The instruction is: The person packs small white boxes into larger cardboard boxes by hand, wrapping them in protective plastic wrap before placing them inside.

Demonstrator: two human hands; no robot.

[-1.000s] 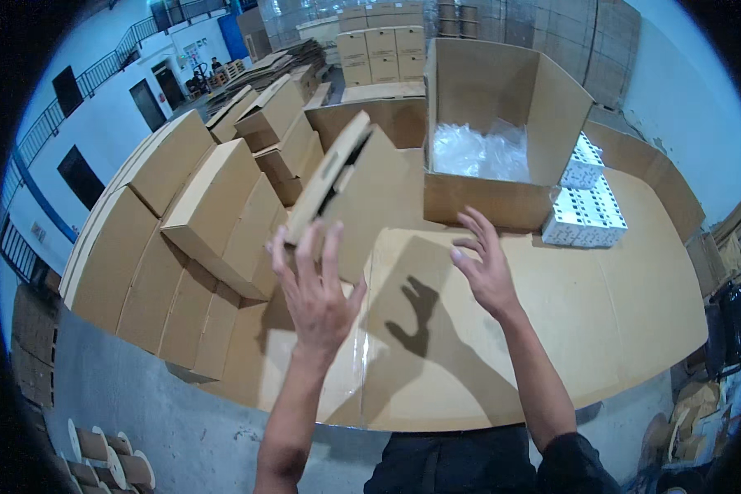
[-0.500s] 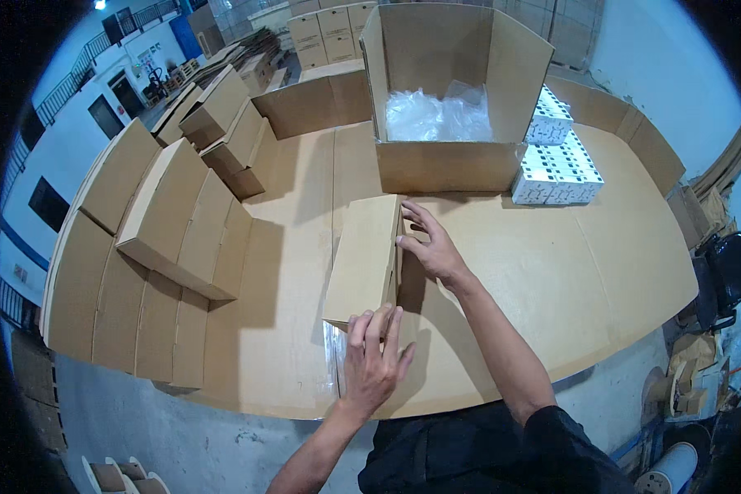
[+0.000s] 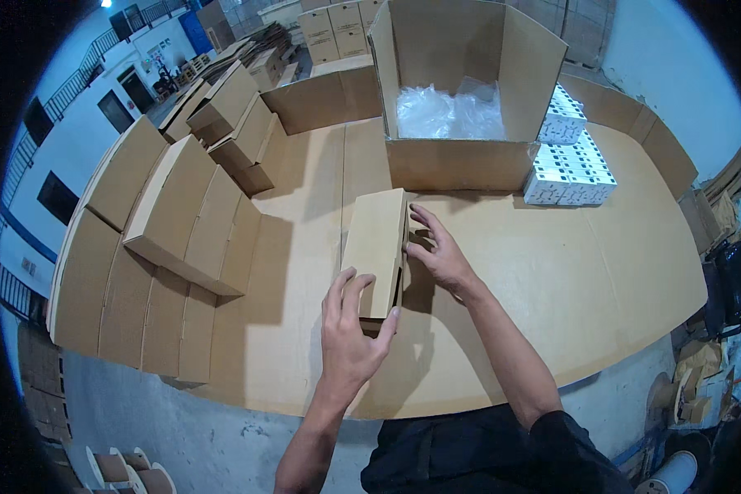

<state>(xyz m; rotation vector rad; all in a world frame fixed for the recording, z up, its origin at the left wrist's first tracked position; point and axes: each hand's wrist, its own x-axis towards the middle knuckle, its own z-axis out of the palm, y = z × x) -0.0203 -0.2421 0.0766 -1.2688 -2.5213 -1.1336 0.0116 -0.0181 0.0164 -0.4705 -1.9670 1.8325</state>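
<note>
At the far left, a stair railing (image 3: pixel 93 66) climbs a pale wall, while cable-type spools (image 3: pixel 144 475) lie on the grey concrete floor (image 3: pixel 173 412) below. Next come stacked brown boxes (image 3: pixel 173 216), lined up along the left side of the cardboard-covered table (image 3: pixel 543 284). Nearer the middle lies the small brown box (image 3: pixel 375 235), flat on the table with one end toward the person and a dark gap along its right side. The left hand (image 3: pixel 347 339) spans its near end, fingers bent over the top and thumb by the near right corner; whether they truly grip I cannot tell. The step in hand looks like steadying or squaring this box — a light, two-handed job. At its right side, the right hand (image 3: pixel 446 262) is curved and loosely open, its thumb close against the cardboard. Judging from that gap, the next move calls for even, gentle pressure from both sides, so that the panels meet without buckling. Behind stands a tall open carton (image 3: pixel 461 165) with clear plastic (image 3: pixel 449 115) inside, then white patterned packs (image 3: pixel 571 173) piled beside it. Farther right, a dark chair (image 3: pixel 729 276) stands past the table's edge — clutter around it.
</note>
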